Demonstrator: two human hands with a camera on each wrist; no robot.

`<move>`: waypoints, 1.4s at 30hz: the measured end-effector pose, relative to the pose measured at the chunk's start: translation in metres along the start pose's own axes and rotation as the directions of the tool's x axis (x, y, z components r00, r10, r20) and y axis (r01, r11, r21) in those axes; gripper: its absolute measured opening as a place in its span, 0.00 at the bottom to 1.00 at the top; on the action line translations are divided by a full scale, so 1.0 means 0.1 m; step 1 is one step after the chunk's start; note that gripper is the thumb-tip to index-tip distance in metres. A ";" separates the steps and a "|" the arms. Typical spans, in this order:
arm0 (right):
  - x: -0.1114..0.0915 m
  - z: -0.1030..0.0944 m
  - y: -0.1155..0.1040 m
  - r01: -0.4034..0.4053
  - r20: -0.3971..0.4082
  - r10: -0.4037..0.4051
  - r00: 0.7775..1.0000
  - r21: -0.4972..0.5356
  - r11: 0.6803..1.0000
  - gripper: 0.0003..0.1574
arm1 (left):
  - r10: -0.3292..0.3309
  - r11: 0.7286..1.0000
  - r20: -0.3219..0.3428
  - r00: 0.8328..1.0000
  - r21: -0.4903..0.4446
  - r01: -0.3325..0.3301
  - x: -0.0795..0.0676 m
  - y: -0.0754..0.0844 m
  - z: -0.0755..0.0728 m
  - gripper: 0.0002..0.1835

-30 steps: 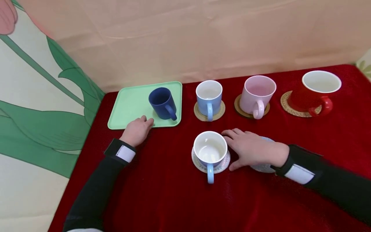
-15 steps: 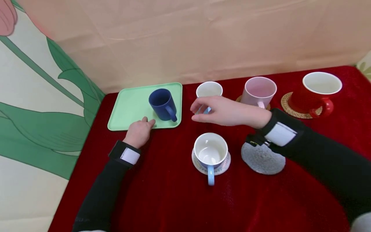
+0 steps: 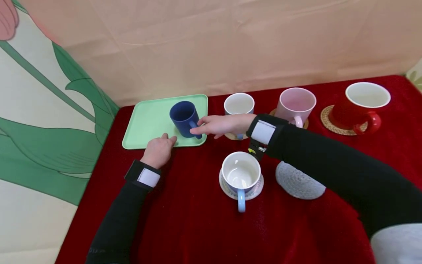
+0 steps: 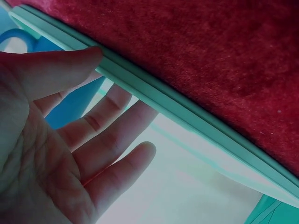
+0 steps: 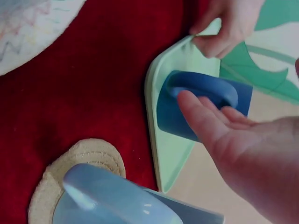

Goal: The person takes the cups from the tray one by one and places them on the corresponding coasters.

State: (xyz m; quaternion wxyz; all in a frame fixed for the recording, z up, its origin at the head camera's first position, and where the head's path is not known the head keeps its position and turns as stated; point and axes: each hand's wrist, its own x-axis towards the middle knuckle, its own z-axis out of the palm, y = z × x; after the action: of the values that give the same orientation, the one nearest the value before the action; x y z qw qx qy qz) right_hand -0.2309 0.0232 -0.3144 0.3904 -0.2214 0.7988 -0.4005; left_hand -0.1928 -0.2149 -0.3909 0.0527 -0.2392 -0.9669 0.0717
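A dark blue mug [image 3: 182,123] stands on a light green tray [image 3: 148,119] at the back left, its handle pointing to the near right. My left hand [image 3: 158,152] pinches the tray's near rim; in the left wrist view, the thumb [image 4: 79,63] lies on the rim and the other fingers reach over its inner side. My right hand [image 3: 224,124] is at the dark blue mug's handle. The right wrist view has its thumb [image 5: 194,109] beside the handle [image 5: 205,86], fingers loosely extended and not closed round it.
A light blue mug [image 3: 239,104], a pink mug [image 3: 293,104] and a red mug [image 3: 349,115] stand on coasters along the back. Another blue-and-white mug [image 3: 241,174] sits on a patterned coaster in front. A grey coaster [image 3: 298,183] lies right of it on the red cloth [image 3: 204,220].
My right hand has moved left from beside the front mug, past the back light blue mug, to the dark blue mug's handle. My left hand has barely moved at the tray's rim.
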 end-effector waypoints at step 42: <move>0.29 -0.03 -0.01 0.004 -0.204 -0.035 0.978 -0.149 0.989 0.22 | -0.021 0.999 0.028 0.999 -0.036 0.022 0.03 0.00 -0.02 0.06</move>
State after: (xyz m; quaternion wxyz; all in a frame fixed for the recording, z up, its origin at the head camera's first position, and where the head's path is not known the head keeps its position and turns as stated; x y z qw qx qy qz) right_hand -0.2500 0.0044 -0.3253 0.2839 -0.2150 0.8603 -0.3647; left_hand -0.1949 -0.2136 -0.3888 0.0357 -0.2287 -0.9712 0.0567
